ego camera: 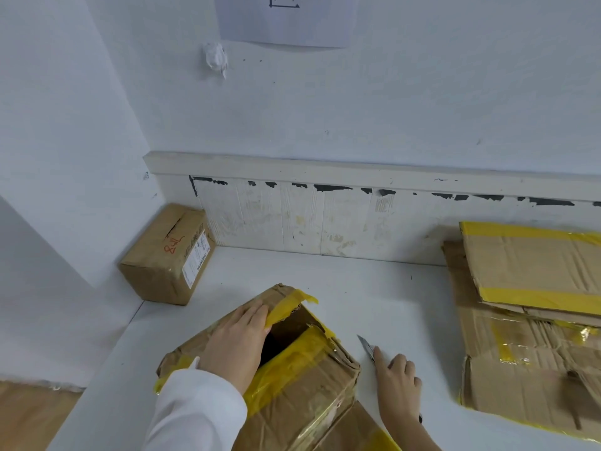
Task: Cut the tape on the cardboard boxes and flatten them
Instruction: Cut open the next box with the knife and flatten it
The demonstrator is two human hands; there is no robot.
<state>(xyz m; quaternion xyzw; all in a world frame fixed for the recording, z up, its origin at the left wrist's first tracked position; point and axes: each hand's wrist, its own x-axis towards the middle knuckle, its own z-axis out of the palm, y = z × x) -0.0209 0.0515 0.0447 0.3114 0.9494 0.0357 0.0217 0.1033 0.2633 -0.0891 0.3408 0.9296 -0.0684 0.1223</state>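
A crumpled cardboard box [302, 385] with yellow tape lies on the white table [374, 297] in front of me, its top flaps parted over a dark gap. My left hand [237, 346] lies flat on the left flap with straight fingers at the opening's edge. My right hand [398, 382] grips a utility knife [367, 347] just right of the box, blade out, pointing away from me, index finger laid along it. A small sealed box [169, 255] with a shipping label stands in the back left corner.
Flattened cardboard sheets [533, 320] with yellow tape are stacked at the right side of the table. A white wall with a taped skirting board runs along the back. A wooden floor shows at the lower left.
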